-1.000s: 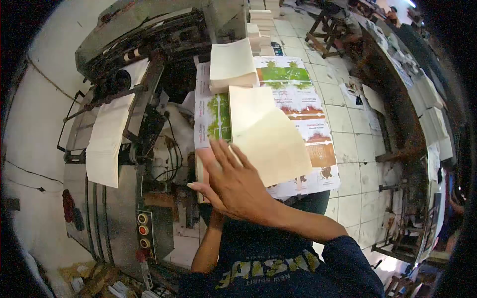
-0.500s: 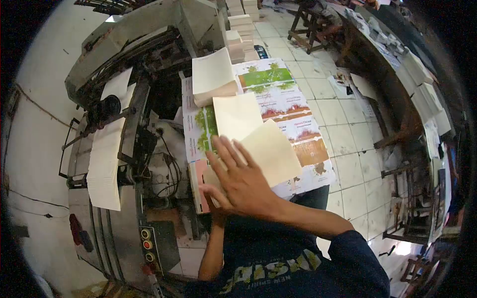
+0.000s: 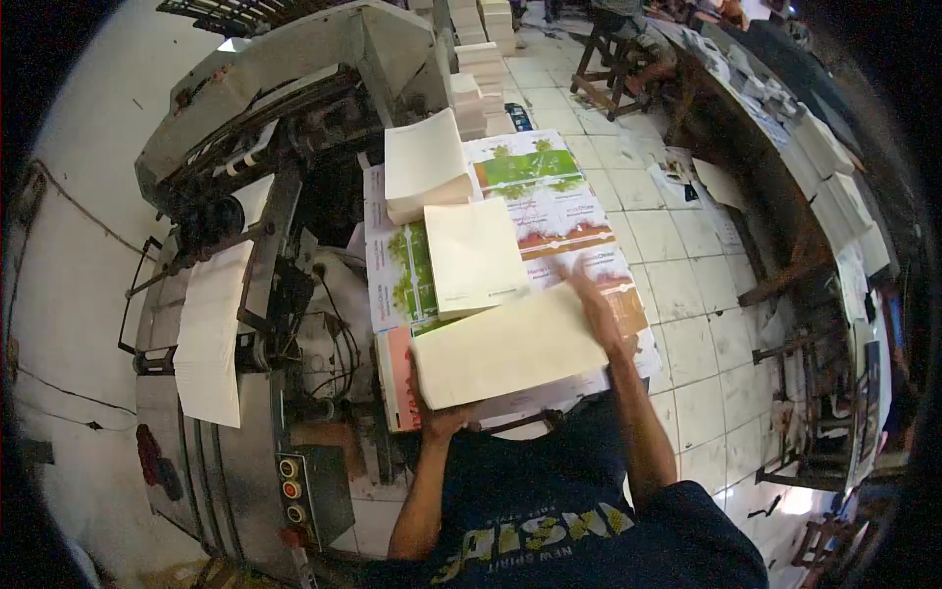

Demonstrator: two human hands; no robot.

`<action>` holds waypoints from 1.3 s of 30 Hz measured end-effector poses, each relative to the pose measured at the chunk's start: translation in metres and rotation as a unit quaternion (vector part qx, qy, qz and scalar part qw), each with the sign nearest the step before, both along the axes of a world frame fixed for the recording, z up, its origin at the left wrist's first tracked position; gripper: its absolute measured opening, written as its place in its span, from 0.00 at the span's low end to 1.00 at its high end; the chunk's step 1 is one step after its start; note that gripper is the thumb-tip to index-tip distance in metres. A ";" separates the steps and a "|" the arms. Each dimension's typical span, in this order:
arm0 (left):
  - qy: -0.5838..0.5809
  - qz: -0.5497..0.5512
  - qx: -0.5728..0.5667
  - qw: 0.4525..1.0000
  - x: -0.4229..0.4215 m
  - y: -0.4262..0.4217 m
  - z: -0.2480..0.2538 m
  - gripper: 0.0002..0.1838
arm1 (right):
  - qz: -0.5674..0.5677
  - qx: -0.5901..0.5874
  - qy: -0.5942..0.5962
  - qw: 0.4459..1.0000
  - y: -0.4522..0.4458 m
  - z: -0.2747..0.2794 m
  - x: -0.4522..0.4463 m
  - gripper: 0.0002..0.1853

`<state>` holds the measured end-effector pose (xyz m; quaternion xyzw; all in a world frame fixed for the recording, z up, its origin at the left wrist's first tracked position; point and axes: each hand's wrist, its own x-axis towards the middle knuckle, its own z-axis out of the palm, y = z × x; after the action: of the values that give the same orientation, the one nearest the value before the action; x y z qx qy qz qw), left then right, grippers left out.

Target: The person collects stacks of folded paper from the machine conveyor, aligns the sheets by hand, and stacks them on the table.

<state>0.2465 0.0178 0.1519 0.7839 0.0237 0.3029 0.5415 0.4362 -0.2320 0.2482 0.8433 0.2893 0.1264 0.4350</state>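
Observation:
A stack of cream paper sheets point(image 3: 510, 344) lies slantwise across the near part of the table, long side toward me. My left hand point(image 3: 437, 412) grips its left end, with the thumb along the edge and the other fingers mostly hidden. At the right end, my right hand point(image 3: 603, 319) presses against the short edge, its fingertips smeared by motion. Just beyond is a flat pile of cream sheets point(image 3: 474, 255) with small print at its near edge. Behind it stands a taller stack of paper point(image 3: 425, 162), its top sheet curling.
Printed sheets point(image 3: 549, 211) with green and brown pictures cover the table. On the left stands a printing machine point(image 3: 324, 108) holding a fan of paper point(image 3: 211, 334) and a button panel point(image 3: 291, 489). Paper stacks point(image 3: 479, 69) rise behind. A long bench point(image 3: 756, 167) runs along the right.
My right hand has gone from lying spread over the sheets to their right end. The near stack has turned crosswise, uncovering more of the pile beyond and showing my left hand at its left end.

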 end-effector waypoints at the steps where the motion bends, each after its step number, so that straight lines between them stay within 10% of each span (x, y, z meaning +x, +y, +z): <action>1: 0.017 0.005 0.009 1.000 0.002 0.008 0.001 0.63 | 0.000 0.258 0.200 0.945 0.012 0.018 -0.011 0.46; 2: 0.048 0.008 0.034 0.998 0.002 0.017 0.002 0.61 | 0.000 0.489 0.381 0.785 0.027 0.038 -0.026 0.45; 4: 0.097 0.022 0.123 0.987 -0.003 0.035 0.008 0.59 | -0.002 0.771 0.595 0.226 0.045 0.060 -0.046 0.45; 7: 0.111 0.026 0.179 0.977 -0.001 0.034 0.027 0.56 | -0.033 0.791 0.576 0.206 0.032 0.039 -0.035 0.46; 9: 0.172 -0.060 -0.137 0.974 -0.008 0.010 0.058 0.43 | -0.062 0.804 0.568 0.162 0.023 0.009 -0.038 0.44; 11: 0.111 -0.010 -0.127 0.986 -0.012 -0.021 0.098 0.32 | -0.108 0.845 0.455 0.260 0.013 -0.020 -0.054 0.42; 12: 0.139 0.063 -0.073 0.986 -0.013 -0.024 0.086 0.35 | -0.173 0.880 0.423 0.132 0.021 -0.022 -0.053 0.39; 15: 0.114 0.100 -0.063 0.986 -0.009 -0.019 0.058 0.43 | -0.123 0.838 0.523 0.092 0.007 -0.001 -0.059 0.39; 17: 0.067 0.040 -0.528 0.846 -0.007 -0.017 0.064 0.49 | -0.116 0.818 0.562 0.043 0.003 0.001 -0.063 0.39; 18: 0.105 0.043 -0.179 0.977 -0.013 -0.001 0.003 0.49 | -0.142 0.858 0.487 0.085 0.019 0.016 -0.079 0.40; 21: 0.157 0.051 0.000 0.986 -0.009 0.008 0.028 0.48 | -0.178 0.892 0.392 0.136 0.026 0.006 -0.079 0.42; 24: 0.045 0.086 0.153 0.984 -0.026 0.014 0.006 0.46 | -0.087 0.822 0.556 0.085 0.011 0.037 -0.070 0.43; 28: 0.127 -0.022 0.034 0.991 -0.030 0.039 -0.008 0.48 | -0.117 0.858 0.442 0.233 0.017 -0.026 -0.057 0.45; 31: 0.179 -0.098 -0.040 0.978 -0.022 0.044 0.000 0.48 | -0.046 0.785 0.601 0.143 0.003 -0.032 -0.042 0.42; 32: 0.114 -0.081 0.009 0.990 -0.030 0.038 0.003 0.49 | -0.075 0.767 0.567 0.291 -0.003 -0.028 -0.056 0.42; 35: 0.058 -0.061 -0.002 0.996 -0.031 0.022 0.026 0.49 | -0.018 0.852 0.504 0.137 0.020 -0.054 -0.064 0.41; 36: 0.072 -0.052 -0.069 0.994 -0.033 0.015 0.031 0.48 | -0.005 0.837 0.493 0.237 0.016 -0.049 -0.062 0.40; 39: 0.117 -0.043 -0.128 0.984 -0.038 0.017 -0.016 0.45 | -0.010 0.840 0.445 0.310 0.010 -0.021 -0.063 0.40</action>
<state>0.2082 0.0352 0.1360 0.7388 0.0919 0.1798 0.6429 0.3733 -0.2222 0.2271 0.6862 0.1684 -0.0973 -0.7009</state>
